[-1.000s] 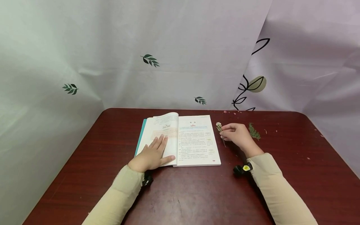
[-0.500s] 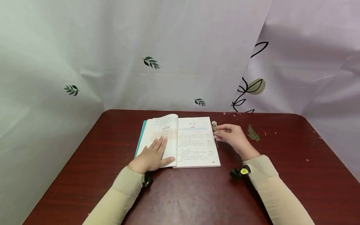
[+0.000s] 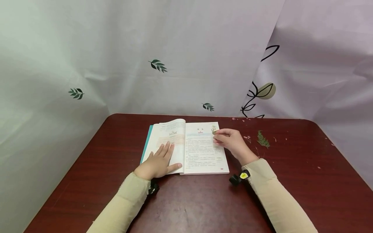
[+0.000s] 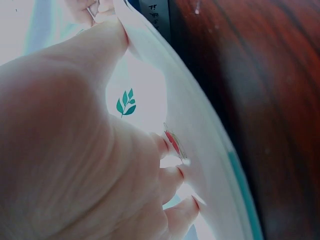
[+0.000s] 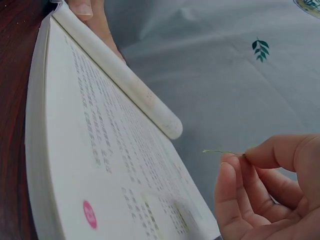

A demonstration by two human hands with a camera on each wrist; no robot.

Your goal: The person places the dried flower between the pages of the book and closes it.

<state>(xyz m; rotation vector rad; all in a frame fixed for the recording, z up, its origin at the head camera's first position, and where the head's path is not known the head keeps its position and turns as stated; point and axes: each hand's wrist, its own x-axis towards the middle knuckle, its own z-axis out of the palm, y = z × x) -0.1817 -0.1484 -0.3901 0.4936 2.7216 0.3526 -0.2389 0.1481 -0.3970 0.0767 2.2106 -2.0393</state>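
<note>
An open book (image 3: 204, 155) lies on the dark red table, its left pages bulging near the spine. My left hand (image 3: 157, 163) rests flat with spread fingers on the left page. Over the right page's outer edge, my right hand (image 3: 231, 142) pinches a small flower sprig (image 3: 213, 129) with pale blossoms. In the right wrist view the sprig's thin stem (image 5: 222, 151) sticks out from between thumb and fingertips, above the page. The left wrist view shows the left palm (image 4: 75, 145) close up, with fingertips touching the paper.
A green fern leaf (image 3: 263, 139) lies right of the right hand. Pink blossoms (image 3: 247, 138) and scattered petals lie near it and toward the table's back edge. A pale curtain (image 3: 186, 64) with leaf prints hangs behind the table (image 3: 186, 204).
My right hand has moved left with the flower sprig, from beside the book to over its right page. Pink blossoms it covered now show. The left hand stays in place.
</note>
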